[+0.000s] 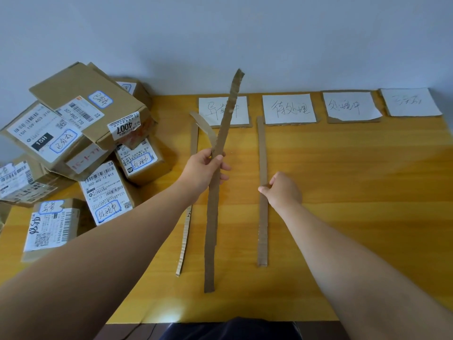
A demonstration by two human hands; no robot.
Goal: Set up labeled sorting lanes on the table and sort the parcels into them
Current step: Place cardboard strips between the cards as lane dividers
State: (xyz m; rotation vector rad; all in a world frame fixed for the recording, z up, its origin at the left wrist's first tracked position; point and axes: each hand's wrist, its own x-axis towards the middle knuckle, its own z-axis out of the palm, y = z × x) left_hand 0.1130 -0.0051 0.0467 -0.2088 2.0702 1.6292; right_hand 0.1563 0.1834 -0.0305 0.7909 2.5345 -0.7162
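On the table (343, 192), left hand (203, 173) grips a raised strip (215, 217), right hand (282, 190) pinches a flat strip (262, 229); box (73, 87) reads "4007".

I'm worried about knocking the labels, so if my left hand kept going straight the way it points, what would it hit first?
Probably the leftmost label card, straight ahead of the left hand; height is unclear, so it might pass over to the wall.

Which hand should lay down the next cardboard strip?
Probably the left hand: it grips the raised strip, ready to place, while the right hand is busy holding the laid strip.
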